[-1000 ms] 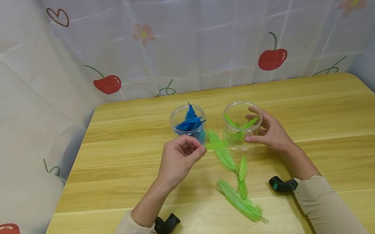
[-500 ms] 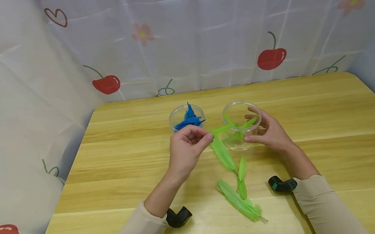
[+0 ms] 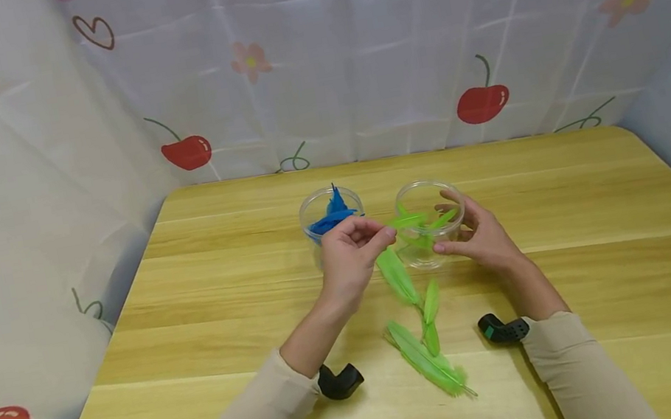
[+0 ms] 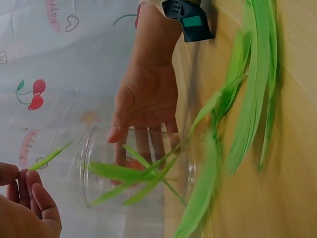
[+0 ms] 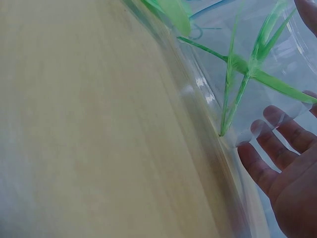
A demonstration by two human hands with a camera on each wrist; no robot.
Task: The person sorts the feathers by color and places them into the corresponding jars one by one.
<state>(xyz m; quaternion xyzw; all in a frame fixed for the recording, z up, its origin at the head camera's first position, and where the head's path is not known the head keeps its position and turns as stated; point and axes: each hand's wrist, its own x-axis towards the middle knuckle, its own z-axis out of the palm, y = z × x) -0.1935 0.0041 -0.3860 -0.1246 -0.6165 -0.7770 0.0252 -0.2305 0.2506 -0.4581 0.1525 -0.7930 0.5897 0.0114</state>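
My left hand (image 3: pixel 347 260) pinches a green feather (image 4: pixel 49 158) between thumb and fingertips, near the rim of a clear plastic jar (image 3: pixel 427 262). In the head view, the feather's far end overlaps the jar's mouth. The jar stands upright on the table, and several green feathers (image 4: pixel 126 172) lean inside it. My right hand (image 3: pixel 485 237) holds the jar from its right side, thumb in front and fingers behind. In the right wrist view, those fingertips (image 5: pixel 257 127) lie against the jar's wall.
Several loose green feathers (image 3: pixel 428 361) lie on the wooden table (image 3: pixel 615 227) in front of the jar. A second clear jar (image 3: pixel 309 204) with blue feathers (image 3: pixel 335 209) stands behind my left hand. Printed cloth (image 3: pixel 352 72) hangs along the table's back and left side.
My left hand has moved right and away from me, bringing the green feather from beside the jar to its mouth. My right hand keeps its hold on the jar.
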